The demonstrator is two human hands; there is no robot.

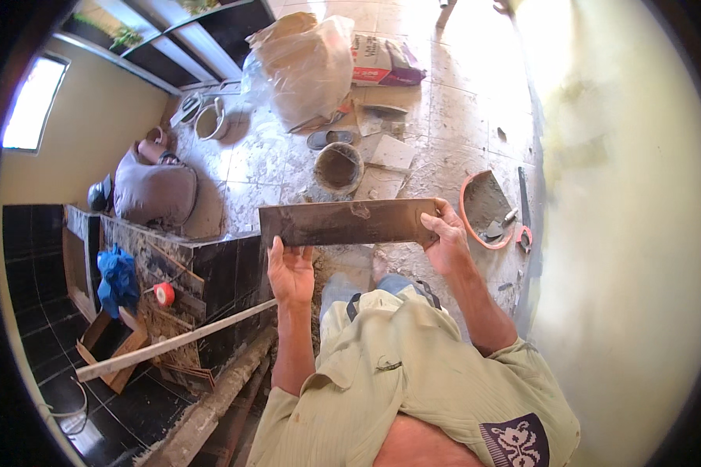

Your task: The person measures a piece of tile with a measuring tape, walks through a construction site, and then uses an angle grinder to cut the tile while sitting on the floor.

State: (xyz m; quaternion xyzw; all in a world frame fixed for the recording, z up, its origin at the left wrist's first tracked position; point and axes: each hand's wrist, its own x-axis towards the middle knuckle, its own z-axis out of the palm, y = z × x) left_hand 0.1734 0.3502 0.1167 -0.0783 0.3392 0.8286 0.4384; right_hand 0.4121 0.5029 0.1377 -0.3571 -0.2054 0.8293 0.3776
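Observation:
A long rectangular strip of tile (335,224), dark grey-brown with a dusty face, spans the space between my hands in front of my body. My left hand (291,274) grips its lower left corner, thumb on the near face and fingers partly hidden behind. At the opposite end, my right hand (446,237) pinches the right edge, its thumb across the face. Just right of that hand, an orange-rimmed basin (464,204) on the floor contains grey mortar and a trowel (494,229). Beyond the strip stands a bucket (338,168) with grey residue inside.
A black-tiled low wall (234,268) stands left, with a wooden batten (179,341) jutting across. A person (154,191) crouches behind it. Large plastic-wrapped bags (300,70) and tile pieces (392,153) occupy the far floor. A pale wall (623,257) rises at right.

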